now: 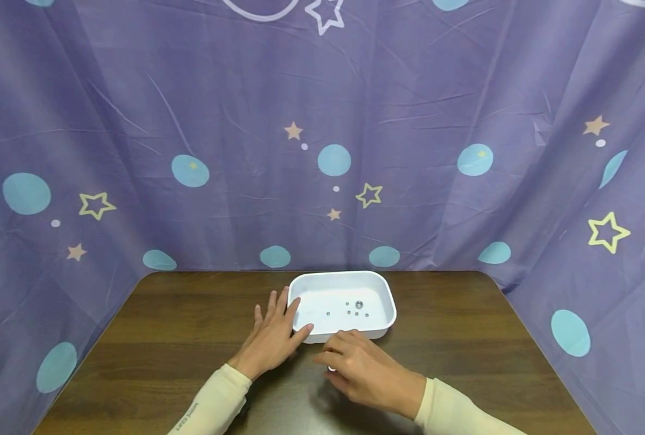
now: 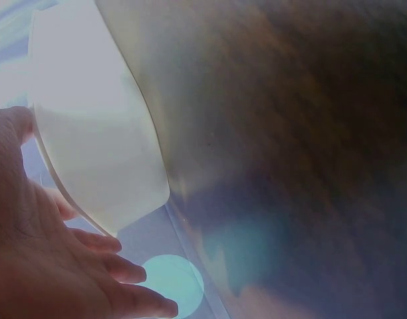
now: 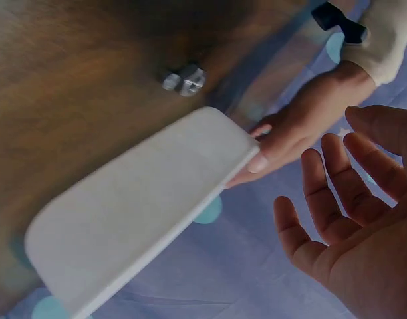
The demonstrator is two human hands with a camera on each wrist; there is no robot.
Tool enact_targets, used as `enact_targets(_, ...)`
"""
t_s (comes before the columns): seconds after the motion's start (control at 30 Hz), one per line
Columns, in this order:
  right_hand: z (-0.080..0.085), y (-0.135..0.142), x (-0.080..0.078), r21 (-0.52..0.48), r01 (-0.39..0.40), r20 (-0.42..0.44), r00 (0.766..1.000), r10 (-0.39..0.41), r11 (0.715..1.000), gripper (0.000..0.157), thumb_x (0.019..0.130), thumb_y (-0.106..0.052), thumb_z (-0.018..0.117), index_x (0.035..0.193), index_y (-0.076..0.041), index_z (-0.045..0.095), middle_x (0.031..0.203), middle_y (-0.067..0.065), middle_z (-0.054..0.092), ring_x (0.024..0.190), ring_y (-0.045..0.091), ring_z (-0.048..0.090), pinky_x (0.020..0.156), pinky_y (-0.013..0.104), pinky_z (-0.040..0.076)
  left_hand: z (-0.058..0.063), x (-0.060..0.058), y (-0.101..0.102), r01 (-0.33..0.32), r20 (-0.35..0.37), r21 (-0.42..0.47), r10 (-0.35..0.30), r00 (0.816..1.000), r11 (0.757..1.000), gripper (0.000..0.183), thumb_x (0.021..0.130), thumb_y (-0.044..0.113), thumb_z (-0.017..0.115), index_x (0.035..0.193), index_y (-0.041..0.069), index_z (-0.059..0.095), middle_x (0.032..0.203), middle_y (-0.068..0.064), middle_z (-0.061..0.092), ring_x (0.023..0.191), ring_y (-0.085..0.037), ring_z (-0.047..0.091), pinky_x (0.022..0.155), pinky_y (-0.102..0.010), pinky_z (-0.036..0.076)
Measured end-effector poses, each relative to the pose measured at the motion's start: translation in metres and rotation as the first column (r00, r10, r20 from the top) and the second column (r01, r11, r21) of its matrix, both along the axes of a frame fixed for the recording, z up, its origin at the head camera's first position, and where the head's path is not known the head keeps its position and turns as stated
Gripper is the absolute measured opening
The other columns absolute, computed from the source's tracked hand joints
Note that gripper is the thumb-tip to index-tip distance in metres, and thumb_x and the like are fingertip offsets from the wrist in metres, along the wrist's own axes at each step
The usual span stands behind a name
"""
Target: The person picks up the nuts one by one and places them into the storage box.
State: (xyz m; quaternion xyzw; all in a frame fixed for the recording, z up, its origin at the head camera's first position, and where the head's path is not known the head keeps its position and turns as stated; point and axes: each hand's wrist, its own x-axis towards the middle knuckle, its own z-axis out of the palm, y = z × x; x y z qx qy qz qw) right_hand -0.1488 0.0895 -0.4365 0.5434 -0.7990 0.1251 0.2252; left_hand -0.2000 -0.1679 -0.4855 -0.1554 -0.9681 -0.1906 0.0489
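A white rectangular tray [image 1: 341,279] stands on the wooden table with several small shiny metal pieces [image 1: 359,305] inside. My left hand [image 1: 272,341] rests at its near left corner, thumb and forefinger over the rim and the other fingers spread straight along the outside. My right hand [image 1: 363,368] hovers in front of the tray's near wall. In the right wrist view its fingers [image 3: 326,199] are loosely bent and hold nothing. Two metal pieces [image 3: 190,80], blurred and nut-like, lie on the table beside the tray; the right hand mostly hides them in the head view.
The brown wooden tabletop [image 1: 463,338] extends to both sides of the tray. A purple curtain [image 1: 235,181] with stars and dots hangs behind and around the table.
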Motion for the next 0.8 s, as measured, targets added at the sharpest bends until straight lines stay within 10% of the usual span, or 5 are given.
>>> enact_targets(0.8,-0.048,0.023,-0.017,0.008,0.102,0.074,0.992,-0.102,0.995,0.034,0.083,-0.016,0.095,0.114,-0.018,0.081,0.101,-0.009,0.072,0.094,0.011,0.067,0.089,0.035,0.057,0.0,-0.001,0.0,0.006,0.0,-0.004,-0.006,1.0,1.0,0.082,0.112,0.061,0.053,0.168,0.003,0.043,0.181,-0.026,0.014,0.166,-0.052,0.009,0.12,-0.086,0.015)
